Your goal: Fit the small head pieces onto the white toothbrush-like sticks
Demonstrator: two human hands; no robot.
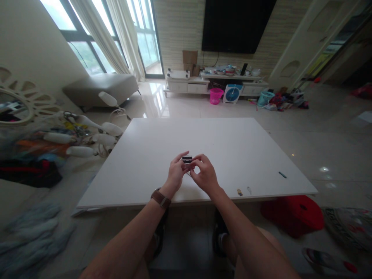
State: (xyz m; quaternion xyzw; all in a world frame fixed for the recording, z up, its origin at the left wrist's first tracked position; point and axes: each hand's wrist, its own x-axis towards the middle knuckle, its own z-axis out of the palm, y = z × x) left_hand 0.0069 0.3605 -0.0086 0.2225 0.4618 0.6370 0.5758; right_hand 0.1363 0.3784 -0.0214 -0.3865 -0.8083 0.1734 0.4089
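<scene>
At frame centre, just above the white rectangular tabletop point(232, 147), the left hand point(176, 171) and right hand point(205, 175) both pinch a small dark flat rectangular object point(186, 159) between closed fingertips, its long axis running left-right, equally near both hands.

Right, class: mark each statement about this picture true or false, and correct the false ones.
1. The left hand and the right hand both hold a small dark object over the white table. True.
2. A brown strap sits on the right wrist. False: the brown strap is on the left wrist.
3. A pink basket stands on the floor beyond the table. True.
4. The red stool stands on the table. False: the red stool is on the floor.
</scene>
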